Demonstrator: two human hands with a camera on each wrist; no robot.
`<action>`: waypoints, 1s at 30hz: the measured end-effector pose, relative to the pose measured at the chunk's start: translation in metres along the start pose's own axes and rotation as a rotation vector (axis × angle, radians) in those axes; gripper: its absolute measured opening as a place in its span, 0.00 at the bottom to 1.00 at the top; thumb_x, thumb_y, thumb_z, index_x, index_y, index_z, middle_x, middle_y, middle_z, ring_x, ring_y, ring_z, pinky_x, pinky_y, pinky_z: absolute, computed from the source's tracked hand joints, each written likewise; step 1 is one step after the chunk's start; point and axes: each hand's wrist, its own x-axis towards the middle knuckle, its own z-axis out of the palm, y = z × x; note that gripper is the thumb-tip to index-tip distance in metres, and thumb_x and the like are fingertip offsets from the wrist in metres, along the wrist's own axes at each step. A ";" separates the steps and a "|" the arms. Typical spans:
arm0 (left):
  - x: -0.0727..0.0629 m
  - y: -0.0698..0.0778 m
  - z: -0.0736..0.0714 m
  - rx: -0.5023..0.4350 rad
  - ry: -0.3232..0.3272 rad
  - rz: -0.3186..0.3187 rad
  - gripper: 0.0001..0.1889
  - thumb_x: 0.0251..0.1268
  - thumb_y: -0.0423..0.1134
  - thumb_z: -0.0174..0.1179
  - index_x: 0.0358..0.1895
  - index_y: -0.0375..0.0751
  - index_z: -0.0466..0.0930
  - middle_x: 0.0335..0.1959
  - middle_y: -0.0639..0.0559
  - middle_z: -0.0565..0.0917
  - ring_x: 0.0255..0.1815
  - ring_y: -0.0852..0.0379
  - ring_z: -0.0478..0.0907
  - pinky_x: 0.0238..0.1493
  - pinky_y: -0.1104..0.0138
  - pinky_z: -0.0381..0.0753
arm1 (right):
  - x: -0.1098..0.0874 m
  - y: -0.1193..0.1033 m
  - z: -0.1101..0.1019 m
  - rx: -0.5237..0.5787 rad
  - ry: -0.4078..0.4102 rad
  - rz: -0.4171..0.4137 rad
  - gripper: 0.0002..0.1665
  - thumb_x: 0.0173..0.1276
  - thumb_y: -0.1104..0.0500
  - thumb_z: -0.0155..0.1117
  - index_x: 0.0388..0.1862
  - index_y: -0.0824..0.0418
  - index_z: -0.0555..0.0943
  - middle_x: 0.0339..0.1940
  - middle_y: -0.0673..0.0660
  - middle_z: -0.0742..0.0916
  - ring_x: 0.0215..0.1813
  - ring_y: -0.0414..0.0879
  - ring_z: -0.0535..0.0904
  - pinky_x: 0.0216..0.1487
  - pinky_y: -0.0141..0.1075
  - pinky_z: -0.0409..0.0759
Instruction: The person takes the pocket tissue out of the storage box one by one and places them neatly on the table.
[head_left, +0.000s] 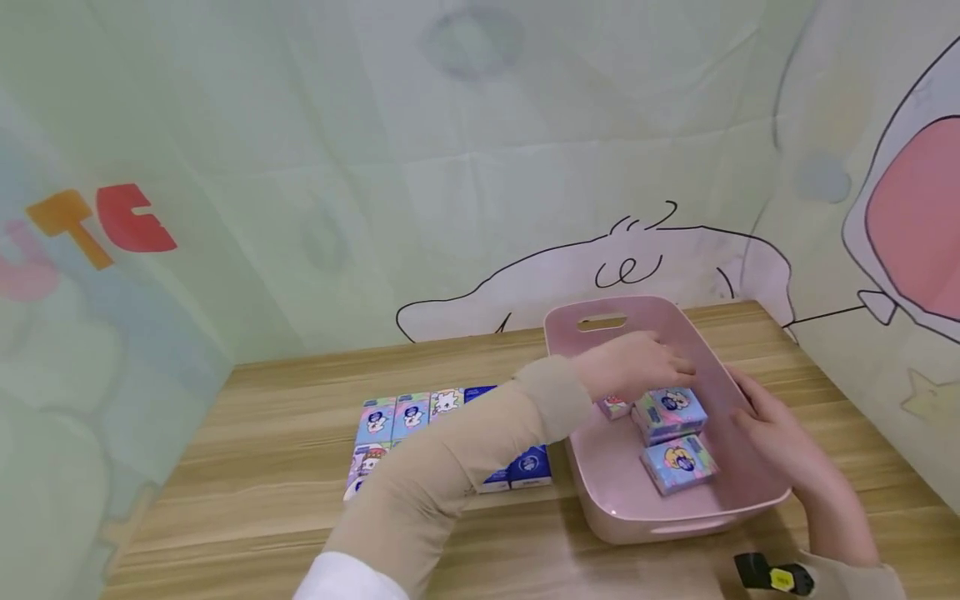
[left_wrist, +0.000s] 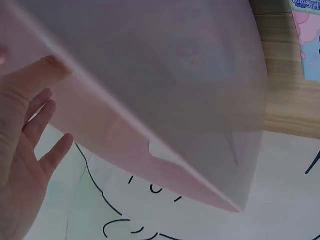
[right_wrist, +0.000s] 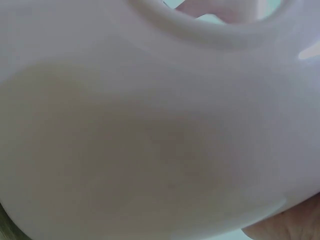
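Observation:
A pink plastic basket (head_left: 611,492) with a handle slot at its far end stands on the wooden table. Inside it lie several small printed tissue packs, among them a front pack (head_left: 680,463) and a stacked pack (head_left: 670,412) just behind. My left hand (head_left: 633,364) reaches over the left rim and hovers above the packs, its fingers loosely spread and holding nothing in the left wrist view. At the right rim, my right hand (head_left: 776,433) grips the basket, thumb on the inside and fingers outside. The basket's outer wall fills most of the right wrist view.
Left of the basket, rows of tissue packs lie side by side: pastel packs (head_left: 375,421) and dark blue packs (head_left: 531,467), partly hidden by my left sleeve (head_left: 450,458). A printed cloth backdrop (head_left: 360,208) rises behind the table (head_left: 277,433) and along its sides.

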 end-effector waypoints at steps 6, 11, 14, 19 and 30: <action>0.011 0.010 0.010 -0.038 0.019 0.051 0.37 0.60 0.48 0.65 0.73 0.58 0.60 0.72 0.63 0.66 0.68 0.65 0.68 0.67 0.67 0.67 | -0.001 0.003 0.001 -0.017 0.022 -0.013 0.32 0.73 0.68 0.40 0.75 0.71 0.50 0.70 0.79 0.63 0.66 0.71 0.62 0.53 0.16 0.65; 0.018 0.013 0.014 -0.014 -0.011 0.070 0.38 0.63 0.46 0.62 0.75 0.58 0.54 0.75 0.63 0.60 0.72 0.67 0.61 0.69 0.70 0.66 | -0.002 0.002 -0.001 -0.032 0.027 -0.017 0.32 0.74 0.67 0.41 0.75 0.70 0.51 0.71 0.78 0.63 0.68 0.70 0.61 0.53 0.16 0.64; 0.020 0.012 0.016 -0.022 -0.008 0.073 0.39 0.63 0.45 0.62 0.75 0.57 0.53 0.76 0.63 0.59 0.73 0.67 0.61 0.68 0.70 0.66 | -0.001 0.001 -0.001 -0.026 0.024 -0.015 0.32 0.74 0.67 0.41 0.75 0.70 0.51 0.71 0.77 0.62 0.68 0.71 0.60 0.59 0.21 0.66; 0.018 0.010 0.019 -0.088 -0.010 0.061 0.37 0.64 0.43 0.61 0.75 0.56 0.55 0.75 0.62 0.61 0.73 0.66 0.61 0.72 0.71 0.62 | 0.001 -0.003 0.000 0.002 0.008 -0.006 0.33 0.74 0.68 0.39 0.76 0.70 0.49 0.72 0.78 0.61 0.69 0.72 0.60 0.66 0.58 0.65; 0.023 0.010 0.024 -0.106 -0.009 0.079 0.36 0.63 0.43 0.62 0.73 0.55 0.58 0.73 0.61 0.64 0.70 0.65 0.65 0.72 0.73 0.61 | 0.001 -0.005 0.000 0.005 0.002 0.023 0.33 0.74 0.68 0.39 0.76 0.70 0.48 0.72 0.79 0.60 0.70 0.72 0.59 0.64 0.66 0.61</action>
